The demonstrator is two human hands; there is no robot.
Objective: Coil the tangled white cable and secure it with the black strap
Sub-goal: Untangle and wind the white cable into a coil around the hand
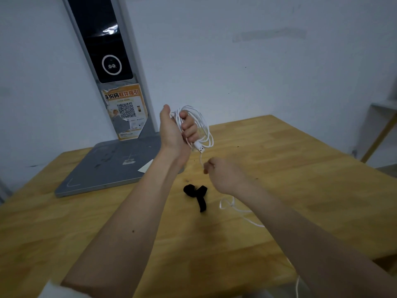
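Above table (300, 168), left hand (171, 130) grips coiled cable (202, 123), right hand (225, 175) seemingly pinches its blurred strand

Left grip (179, 127) raised, clenched; right grip (223, 175) pinching.

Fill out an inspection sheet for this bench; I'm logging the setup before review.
Surface: wooden table, with dark specks.
Job's things: white cable partly coiled, held above the table; black strap lies loose on the table.
Clutter: grey stand base with a paper scrap on it.
Grippers: left hand grips the coil; right hand pinches the cable below the plug.
Cables: loose cable tail trails across the table to the near edge.
Surroundings: white wall; upright panel with an orange QR poster; shelf at right.
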